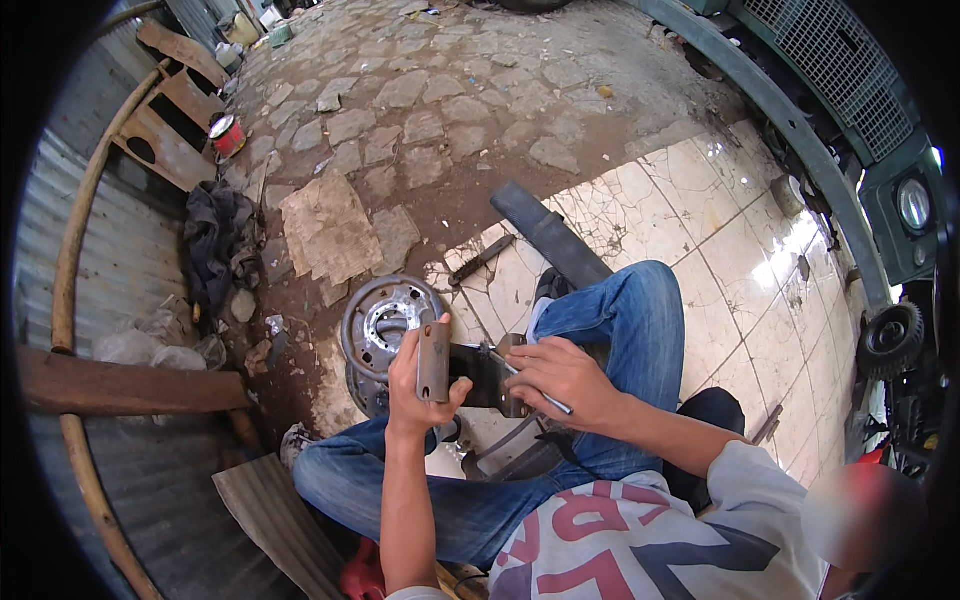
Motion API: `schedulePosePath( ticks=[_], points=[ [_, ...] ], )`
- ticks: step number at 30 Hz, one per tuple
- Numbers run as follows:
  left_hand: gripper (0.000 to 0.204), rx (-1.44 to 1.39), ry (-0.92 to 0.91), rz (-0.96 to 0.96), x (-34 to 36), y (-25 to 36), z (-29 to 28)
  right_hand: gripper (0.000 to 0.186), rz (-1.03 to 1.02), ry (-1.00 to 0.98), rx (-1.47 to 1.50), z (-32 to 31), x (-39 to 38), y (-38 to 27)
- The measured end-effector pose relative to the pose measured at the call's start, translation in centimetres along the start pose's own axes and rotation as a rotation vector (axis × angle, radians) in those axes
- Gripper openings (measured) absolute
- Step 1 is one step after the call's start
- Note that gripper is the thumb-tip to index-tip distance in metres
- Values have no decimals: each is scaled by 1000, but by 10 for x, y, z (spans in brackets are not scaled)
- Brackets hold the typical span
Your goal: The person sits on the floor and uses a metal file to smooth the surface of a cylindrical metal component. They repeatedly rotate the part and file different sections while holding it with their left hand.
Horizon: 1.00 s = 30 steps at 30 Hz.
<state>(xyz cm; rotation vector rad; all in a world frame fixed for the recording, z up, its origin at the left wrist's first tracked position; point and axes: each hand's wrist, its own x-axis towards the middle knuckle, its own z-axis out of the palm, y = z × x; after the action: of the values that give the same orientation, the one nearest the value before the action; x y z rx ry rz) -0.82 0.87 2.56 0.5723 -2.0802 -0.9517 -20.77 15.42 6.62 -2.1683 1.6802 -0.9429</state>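
Mid-frame, the left hand (405, 388) grips a metal bracket (433, 362), seemingly steadying it for the slim rod (556, 403) the right hand (568, 380) holds.

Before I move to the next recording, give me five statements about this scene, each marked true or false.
1. The left hand holds a brown metal bracket with slotted holes. True.
2. The right hand is empty. False: it holds a thin silver metal rod.
3. A round grey metal disc with a central hole sits beyond the left hand. True.
4. The long, dark, flat bar lies left of that disc. False: it lies to the right.
5. The pale, glossy floor tiles show cracks. True.
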Motion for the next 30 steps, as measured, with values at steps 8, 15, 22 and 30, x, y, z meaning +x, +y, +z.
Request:
schedulePosePath(
  ticks=[8, 15, 22, 30],
  points=[
    [68, -31, 16, -7, 1, -3, 2, 18, 39, -54, 14, 2, -8, -19],
    [63, -95, 17, -92, -1, -3, 0, 18, 59, -37, 74, 4, -8, -21],
    [78, -259, 41, -220, -6, -1, 2, 17, 57, -9, 85, 6, -8, -23],
    [97, -308, 47, -245, -13, -9, 3, 15, 52, 32, 97, 8, -6, -22]
  ],
)
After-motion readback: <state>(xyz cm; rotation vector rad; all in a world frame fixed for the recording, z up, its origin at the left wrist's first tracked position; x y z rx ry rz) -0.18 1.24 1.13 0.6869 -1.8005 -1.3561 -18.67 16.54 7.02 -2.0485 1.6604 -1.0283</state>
